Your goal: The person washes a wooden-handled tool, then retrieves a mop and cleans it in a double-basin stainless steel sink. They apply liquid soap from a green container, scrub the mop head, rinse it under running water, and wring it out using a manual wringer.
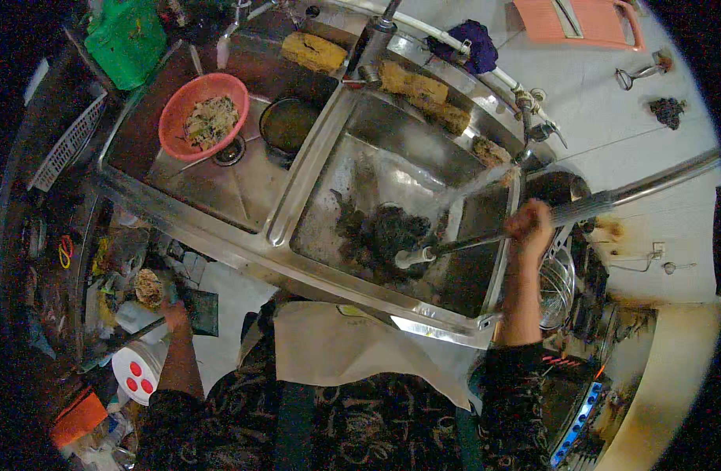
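My right hand (528, 226) is closed around the metal pole of a mop (631, 191), to the right of the steel sink. The pole slants down left to a pale socket (414, 257) and a dark, wet mop head (390, 232) lying in the right basin (319, 215). A stream of water falls into that basin from the tap (522, 154) at its back right corner. My left hand (175, 316) is low on the left, beside a dark stick-like thing and a dark green flat piece (205, 312); its grip is blurred.
In the left basin (178, 191) stand a red plastic bowl (166, 120) of food scraps and a dark round pan (290, 125). Yellow sponge-like blocks (413, 83) lie along the sink's back ledge. A wire strainer (556, 288) hangs at right; a white lidded bucket (138, 368) stands at lower left.
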{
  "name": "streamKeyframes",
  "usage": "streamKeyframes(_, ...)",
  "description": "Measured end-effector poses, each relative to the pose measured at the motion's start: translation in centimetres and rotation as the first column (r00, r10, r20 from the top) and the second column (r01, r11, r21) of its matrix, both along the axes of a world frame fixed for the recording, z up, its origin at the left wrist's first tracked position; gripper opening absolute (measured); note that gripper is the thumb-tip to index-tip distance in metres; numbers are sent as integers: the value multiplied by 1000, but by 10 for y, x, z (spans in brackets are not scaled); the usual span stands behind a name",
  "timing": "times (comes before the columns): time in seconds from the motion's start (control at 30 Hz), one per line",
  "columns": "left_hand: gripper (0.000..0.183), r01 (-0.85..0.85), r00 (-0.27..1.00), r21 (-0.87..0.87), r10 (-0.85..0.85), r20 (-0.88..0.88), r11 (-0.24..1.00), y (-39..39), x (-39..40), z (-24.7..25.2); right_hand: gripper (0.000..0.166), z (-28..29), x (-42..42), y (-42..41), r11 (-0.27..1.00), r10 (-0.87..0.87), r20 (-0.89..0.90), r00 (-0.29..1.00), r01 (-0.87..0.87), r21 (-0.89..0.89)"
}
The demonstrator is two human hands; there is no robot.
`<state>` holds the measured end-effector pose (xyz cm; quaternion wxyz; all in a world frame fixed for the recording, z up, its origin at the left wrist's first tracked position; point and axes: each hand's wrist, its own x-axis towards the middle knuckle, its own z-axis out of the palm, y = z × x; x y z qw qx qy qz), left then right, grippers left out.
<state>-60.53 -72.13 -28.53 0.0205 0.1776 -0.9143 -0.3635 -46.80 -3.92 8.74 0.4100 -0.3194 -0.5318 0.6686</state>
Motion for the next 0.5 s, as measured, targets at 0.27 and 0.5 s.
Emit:
streamKeyframes(0.27,39,127,990,-1,-127,-62,992,36,-32,23,23,39,-12,-15,988,-33,-31,999,37,152)
streamKeyframes(0.5,41,156,987,-89,-158,-19,984,45,-33,13,22,43,-23,-1,989,71,19,997,-73,131)
